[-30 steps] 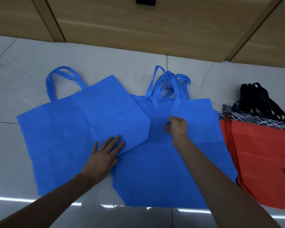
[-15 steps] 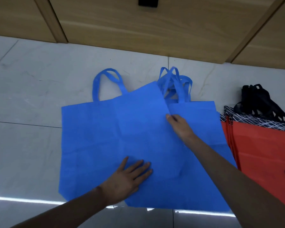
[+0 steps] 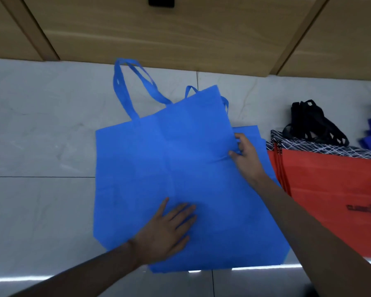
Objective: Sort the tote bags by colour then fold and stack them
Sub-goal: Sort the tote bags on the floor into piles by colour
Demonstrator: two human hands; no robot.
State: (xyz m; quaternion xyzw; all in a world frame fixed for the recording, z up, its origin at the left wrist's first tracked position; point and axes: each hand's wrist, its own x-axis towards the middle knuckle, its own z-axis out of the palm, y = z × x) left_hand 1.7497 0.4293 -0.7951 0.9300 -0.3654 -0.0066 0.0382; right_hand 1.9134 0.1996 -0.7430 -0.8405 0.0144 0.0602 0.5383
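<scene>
Head view: top blue bag (image 3: 159,168) lies flat on the floor (image 3: 41,146), overlapping the blue stack (image 3: 247,130), which shows only as a strip past the bag's rt edge. Bag's long axis runs away from the person, w/ its handles (image 3: 124,93) at the far end, leaning left, so the bag sits skewed vs. the stack below.

Left hand (image 3: 167,230) rests palm-down on the near-middle of the bag, fingers straight & spread, pressing, not gripping. Right hand (image 3: 247,159) is at the bag's rt edge, fingers (image 3: 238,139) curled, pinching the fabric there; a small pucker runs from the pinch.

Key relation: the edge to be squared is directly under the right hand, w/ the stack's edge just beyond it to the rt. Prob. next: a short pull rightward plus a slight twist, left palm as pivot.

Red bags (image 3: 330,189) lie apart, further rt.
</scene>
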